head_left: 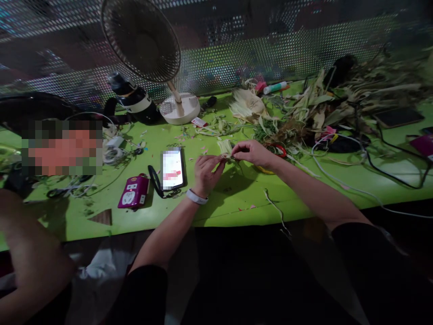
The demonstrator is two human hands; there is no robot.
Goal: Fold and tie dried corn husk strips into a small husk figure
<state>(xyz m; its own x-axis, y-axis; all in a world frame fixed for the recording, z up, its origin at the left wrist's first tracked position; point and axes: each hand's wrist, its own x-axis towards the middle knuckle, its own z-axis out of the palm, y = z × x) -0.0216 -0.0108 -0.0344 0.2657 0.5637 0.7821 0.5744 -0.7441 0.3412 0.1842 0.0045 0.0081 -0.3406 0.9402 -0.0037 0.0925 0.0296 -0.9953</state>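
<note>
A small bundle of pale corn husk [224, 146] is between my two hands, just above the green table. My left hand [207, 174], with a light band on its wrist, pinches the bundle's lower end from the left. From the right, the fingertips of my right hand [251, 153] close on the same end, with what looks like a thin strand near them. Under my right wrist lie scissors with a red and yellow handle [280, 150], partly hidden. A twisted husk strip [275, 205] hangs towards the table's front edge.
Dry husks [313, 97] pile up at the back right, beside a white cable [352, 183]. Left of my hands are a lit phone [172, 168] and a purple power socket [134, 192]. A fan [179, 109] and a black bottle [140, 106] stand behind. Another person's arm [30, 253] rests at far left.
</note>
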